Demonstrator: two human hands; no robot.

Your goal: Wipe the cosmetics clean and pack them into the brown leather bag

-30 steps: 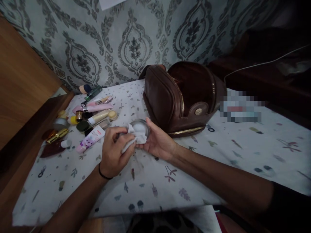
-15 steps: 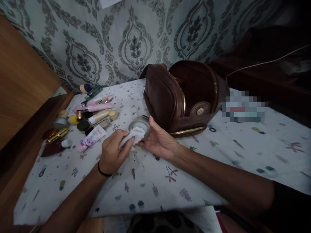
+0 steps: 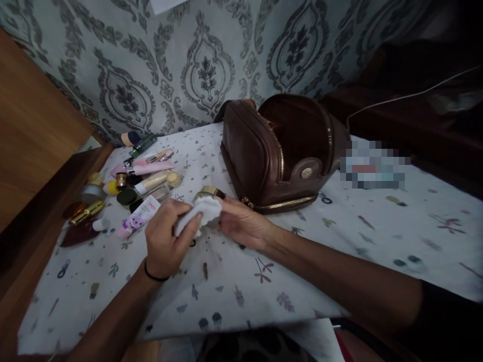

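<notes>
Over printed cloth (image 3: 264,304), left grip (image 3: 164,234) tight on crumpled tissue (image 3: 207,209), right grip (image 3: 246,222) snug around container (image 3: 211,191) (round, glossy)

The dark brown leather-look bag (image 3: 247,146) has golden zippers (image 3: 292,202). Behind the bag, the wall covering (image 3: 207,75) carries grey damask; under the bag, the tablecloth (image 3: 264,306) is white with small motifs. Left of the bag, the tissue (image 3: 204,211) is white.
</notes>
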